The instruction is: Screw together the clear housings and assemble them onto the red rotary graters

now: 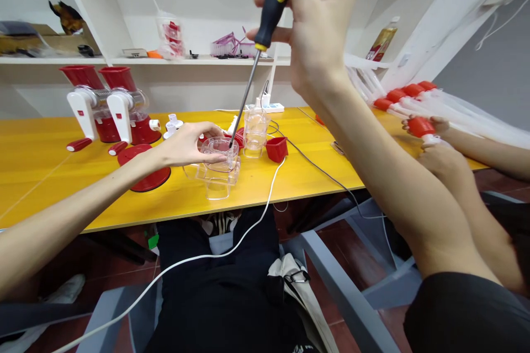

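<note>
My left hand (192,143) is closed around the upper rim of a clear plastic housing (218,176), which stands on the yellow table. Raised high above it, my right hand (318,5) grips a screwdriver (271,8) by its black and yellow handle. The long metal shaft slants down to the left, and its dark tip is at the housing's round top opening. I cannot tell whether the tip touches anything inside. Just right of the housing are another clear plastic part (255,127) and a small red cup-shaped piece (276,149).
Two red and white rotary graters (124,102) stand at the left, near a red round base (144,168). A white cable (269,198) hangs over the front edge of the yellow table (37,176). At right, another person's hands (441,154) hold a red ribbed piece (420,127).
</note>
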`<state>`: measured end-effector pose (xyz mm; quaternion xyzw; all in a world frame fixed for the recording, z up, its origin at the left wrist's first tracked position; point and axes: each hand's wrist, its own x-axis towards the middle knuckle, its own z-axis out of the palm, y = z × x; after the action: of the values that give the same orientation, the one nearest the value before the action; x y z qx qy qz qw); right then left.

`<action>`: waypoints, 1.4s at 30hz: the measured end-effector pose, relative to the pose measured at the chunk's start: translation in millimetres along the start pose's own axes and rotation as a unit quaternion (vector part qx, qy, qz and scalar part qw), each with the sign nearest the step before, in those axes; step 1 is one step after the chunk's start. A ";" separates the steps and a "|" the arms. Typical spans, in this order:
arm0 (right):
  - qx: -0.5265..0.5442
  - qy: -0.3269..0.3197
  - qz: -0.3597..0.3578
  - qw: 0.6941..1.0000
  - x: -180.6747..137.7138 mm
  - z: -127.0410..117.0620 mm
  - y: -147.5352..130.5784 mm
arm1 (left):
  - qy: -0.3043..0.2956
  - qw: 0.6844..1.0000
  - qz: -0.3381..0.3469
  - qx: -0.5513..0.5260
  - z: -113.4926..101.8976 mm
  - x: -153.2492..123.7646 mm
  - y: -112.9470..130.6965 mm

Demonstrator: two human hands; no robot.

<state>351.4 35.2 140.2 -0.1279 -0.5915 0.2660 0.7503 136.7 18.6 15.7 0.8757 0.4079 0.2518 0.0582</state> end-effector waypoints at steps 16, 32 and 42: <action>-0.035 -0.115 -0.051 0.991 -16.3 11.5 4.2 | -0.003 1.000 0.004 0.004 0.0 0.1 -1.1; -0.013 -0.045 -0.003 0.999 -5.7 8.7 -4.7 | 0.000 1.000 0.010 0.002 0.5 -0.2 -2.3; -0.060 0.032 -0.075 0.995 30.4 -36.5 1.4 | -0.009 1.000 -0.010 0.002 -1.7 -1.2 2.5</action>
<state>390.7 57.7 154.7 -0.1362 -0.5904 0.1689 0.7774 136.9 15.9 17.4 0.8740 0.4163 0.2428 0.0621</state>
